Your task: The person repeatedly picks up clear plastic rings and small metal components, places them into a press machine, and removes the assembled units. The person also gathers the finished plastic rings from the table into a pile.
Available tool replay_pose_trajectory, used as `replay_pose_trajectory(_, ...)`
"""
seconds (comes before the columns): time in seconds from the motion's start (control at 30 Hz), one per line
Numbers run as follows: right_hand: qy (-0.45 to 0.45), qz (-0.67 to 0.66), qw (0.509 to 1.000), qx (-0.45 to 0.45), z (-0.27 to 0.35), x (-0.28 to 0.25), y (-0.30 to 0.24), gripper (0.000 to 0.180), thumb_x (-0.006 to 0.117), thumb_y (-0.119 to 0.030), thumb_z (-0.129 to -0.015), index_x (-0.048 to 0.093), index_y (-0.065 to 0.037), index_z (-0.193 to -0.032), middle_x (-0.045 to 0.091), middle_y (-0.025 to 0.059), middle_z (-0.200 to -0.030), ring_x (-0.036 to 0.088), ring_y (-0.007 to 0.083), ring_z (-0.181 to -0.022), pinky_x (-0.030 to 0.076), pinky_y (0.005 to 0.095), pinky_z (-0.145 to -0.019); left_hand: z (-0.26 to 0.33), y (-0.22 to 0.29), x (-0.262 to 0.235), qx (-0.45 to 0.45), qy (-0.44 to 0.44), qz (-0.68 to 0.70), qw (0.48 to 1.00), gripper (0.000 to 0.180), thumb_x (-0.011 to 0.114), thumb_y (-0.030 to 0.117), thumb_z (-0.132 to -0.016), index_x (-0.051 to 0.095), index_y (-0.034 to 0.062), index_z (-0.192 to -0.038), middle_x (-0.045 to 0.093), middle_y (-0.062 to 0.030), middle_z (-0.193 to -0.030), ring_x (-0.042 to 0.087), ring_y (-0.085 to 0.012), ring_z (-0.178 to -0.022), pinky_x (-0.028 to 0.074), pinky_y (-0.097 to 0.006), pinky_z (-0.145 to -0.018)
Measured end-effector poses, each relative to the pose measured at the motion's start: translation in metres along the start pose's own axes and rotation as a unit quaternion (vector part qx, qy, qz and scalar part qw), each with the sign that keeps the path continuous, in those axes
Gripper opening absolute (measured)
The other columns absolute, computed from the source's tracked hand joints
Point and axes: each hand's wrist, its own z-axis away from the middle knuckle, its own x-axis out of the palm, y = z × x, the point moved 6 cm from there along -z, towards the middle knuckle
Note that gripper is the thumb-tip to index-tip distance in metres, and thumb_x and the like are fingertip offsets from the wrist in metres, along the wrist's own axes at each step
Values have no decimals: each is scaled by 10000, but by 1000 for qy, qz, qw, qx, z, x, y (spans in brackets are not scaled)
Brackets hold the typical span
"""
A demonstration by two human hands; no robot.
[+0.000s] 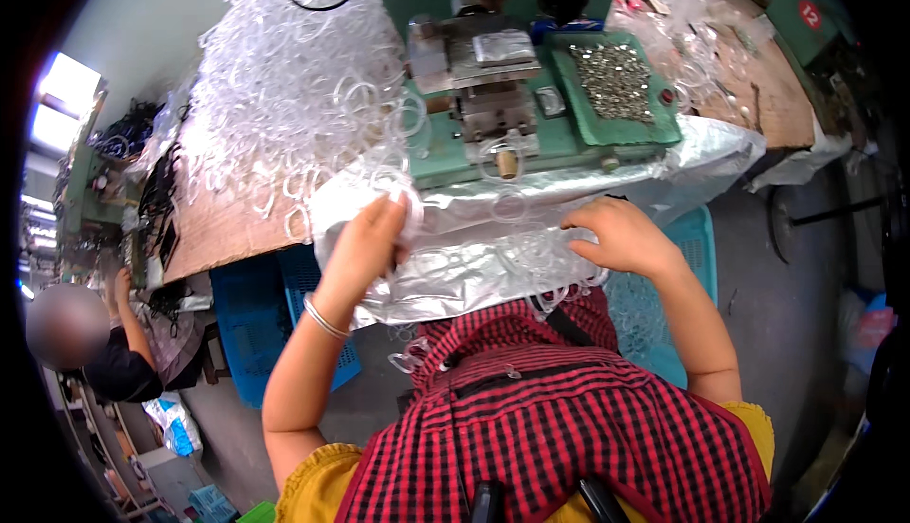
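Our left hand point(372, 238) grips a clear ring point(409, 215) at the bench's front edge. Our right hand point(621, 236) lies curled over loose rings point(531, 257) on the silver sheet point(455, 276), just right of it.

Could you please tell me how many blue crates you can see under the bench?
2. One dark blue crate sits under the bench's left part, beside the left hand. One lighter crate is below the right hand. Others may be hidden.
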Motion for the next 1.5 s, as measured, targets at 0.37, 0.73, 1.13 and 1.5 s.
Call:
replay_pose_trajectory(0.37, 533, -20, 836, 126, 36, -112, 9, 211, 726, -119, -762, 693, -36, -953, 675, 113, -892, 627, 315, -856, 495, 395, -766, 56, 150, 34, 714, 125, -179, 665, 130, 743, 29, -729, 639, 2, -803, 709, -181, -984, 689, -373, -955, 568, -474, -895)
replay_pose_trajectory(0.73, 497, 59, 849, 168, -36, -129, 56, 188, 741, -157, -761, 688, -49, -905, 655, 114, -857, 600, 337, -908, 479, 423, -792, -2, 174, 65, 769, 133, -210, 589, 169, 709, 57, -715, 659, 64, -876, 701, -108, -1037, 692, -313, -912, 598, -451, -844)
replay_pose_trajectory(1.13, 417, 228, 880, -30, -76, -135, 20, 196, 689, -104, -733, 616, -80, -913, 588, 137, -1151, 551, 359, -1126, 478, 457, -872, -10, 170, 58, 777, 130, -202, 582, 206, 672, 128, -727, 656, 97, -930, 682, -83, -1070, 672, -274, -921, 594, -430, -830)
replay_pose_trajectory(1.5, 542, -151, 823, 82, -34, -124, 64, 148, 698, -47, -827, 694, -8, -969, 698, 94, -922, 655, 176, -828, 501, 295, -776, 50, 88, -73, 489, 445, -270, 699, 185, 721, 8, -770, 698, 30, -952, 704, -85, -963, 651, -213, -887, 451, -414, -942)
